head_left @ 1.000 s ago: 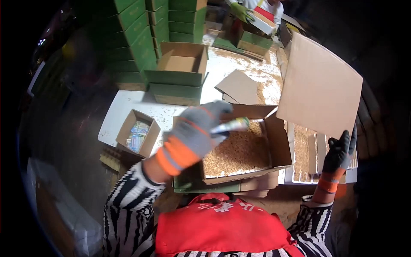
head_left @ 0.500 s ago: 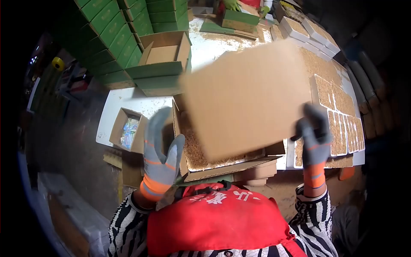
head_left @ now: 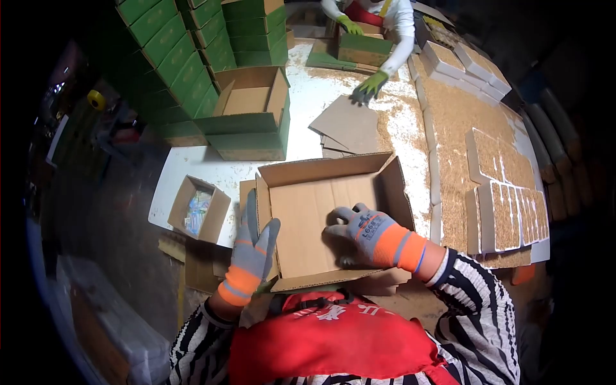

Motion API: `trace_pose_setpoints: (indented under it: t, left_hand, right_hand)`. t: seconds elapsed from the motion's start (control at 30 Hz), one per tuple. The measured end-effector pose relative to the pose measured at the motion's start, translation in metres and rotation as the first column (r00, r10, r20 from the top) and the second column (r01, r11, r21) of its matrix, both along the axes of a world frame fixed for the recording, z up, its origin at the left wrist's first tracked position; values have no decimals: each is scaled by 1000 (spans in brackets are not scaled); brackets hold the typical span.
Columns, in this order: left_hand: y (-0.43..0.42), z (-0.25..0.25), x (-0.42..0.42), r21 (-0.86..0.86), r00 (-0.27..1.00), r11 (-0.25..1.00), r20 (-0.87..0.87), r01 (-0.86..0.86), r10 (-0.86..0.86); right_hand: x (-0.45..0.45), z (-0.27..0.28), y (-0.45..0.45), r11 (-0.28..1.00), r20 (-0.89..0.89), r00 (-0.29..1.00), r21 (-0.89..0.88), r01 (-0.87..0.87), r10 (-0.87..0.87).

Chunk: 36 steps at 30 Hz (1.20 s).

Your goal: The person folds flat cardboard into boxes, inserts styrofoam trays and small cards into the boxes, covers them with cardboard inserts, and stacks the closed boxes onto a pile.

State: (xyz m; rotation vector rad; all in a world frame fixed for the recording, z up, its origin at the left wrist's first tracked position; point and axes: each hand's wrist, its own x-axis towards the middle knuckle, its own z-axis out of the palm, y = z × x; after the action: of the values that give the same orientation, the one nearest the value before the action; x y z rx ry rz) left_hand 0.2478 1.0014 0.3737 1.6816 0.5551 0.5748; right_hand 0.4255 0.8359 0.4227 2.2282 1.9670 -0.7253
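Box point(head_left: 328, 168) holding cardboard sheet point(head_left: 301, 228), right grip point(head_left: 372, 234) half-curled over it, left grip point(head_left: 250, 247) spread alongside, both empty, packets point(head_left: 198, 209) in smaller box point(head_left: 216, 218)

Red apron point(head_left: 333, 343), white lettering point(head_left: 333, 312); zebra-striped sleeves point(head_left: 478, 301); hands point(head_left: 372, 232) gloved grey, orange-cuffed.

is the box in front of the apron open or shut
Open: the box has no lid across it, and the right hand is inside, over a sheet.

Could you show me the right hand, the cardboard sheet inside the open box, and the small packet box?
Right hand point(head_left: 371, 233): head view, back of the glove.
Cardboard sheet point(head_left: 308, 208): head view, its upper face.
Small packet box point(head_left: 217, 217): head view, right outer wall.
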Motion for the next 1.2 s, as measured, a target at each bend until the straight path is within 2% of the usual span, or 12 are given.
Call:
trace_pose_setpoints:
  t: [0.23,0.3,0.33,0.43,0.53,0.67,0.8,0.87,0.9,1.0,1.13,1.2]
  left_hand:
    - [28,-1,-14,76,968,966,16,247,-249]
    - [32,-15,-13,-702,912,611,401,365,-85]
    - [30,-53,-12,-635,970,735,181,239,-159]
    - [22,-98,-5,-475,947,878,-248,67,-206]
    - [4,-60,14,-603,969,794,-140,78,-202]
    - [-2,-28,32,-446,988,883,111,147,-108]
    - [58,13,88,-349,958,894,164,281,-237]
    - [117,-3,110,-367,862,860,485,354,-148]
    - [148,-6,116,107,902,993,421,54,-94]
    - [270,-68,127,-3,689,931,672,-364,272]
    - [388,-124,116,-300,944,948,268,-108,193]
    - [405,-146,121,-516,940,856,267,-48,214]
  right_hand:
    - [50,41,-56,696,-341,926,626,353,-163]
    - [78,21,-81,427,-880,431,319,846,-198]
    - [86,0,-84,307,-979,187,154,939,-81]
    - [67,-68,-70,485,-853,230,-30,874,-468]
    - [50,-103,-58,437,-816,149,-137,889,-558]
    - [65,-81,-74,470,-959,56,-84,879,-277]
    - [86,-91,-61,117,-992,-126,-127,985,-14]
    - [107,-85,-32,389,-831,-449,-315,866,327]
    - [110,-70,-7,369,-813,-434,-295,881,387]
    - [144,-65,48,273,-842,-241,-116,955,483]
    - [207,-110,120,317,-772,-413,-285,905,484]
    - [179,-80,178,203,-884,-226,-153,967,409]
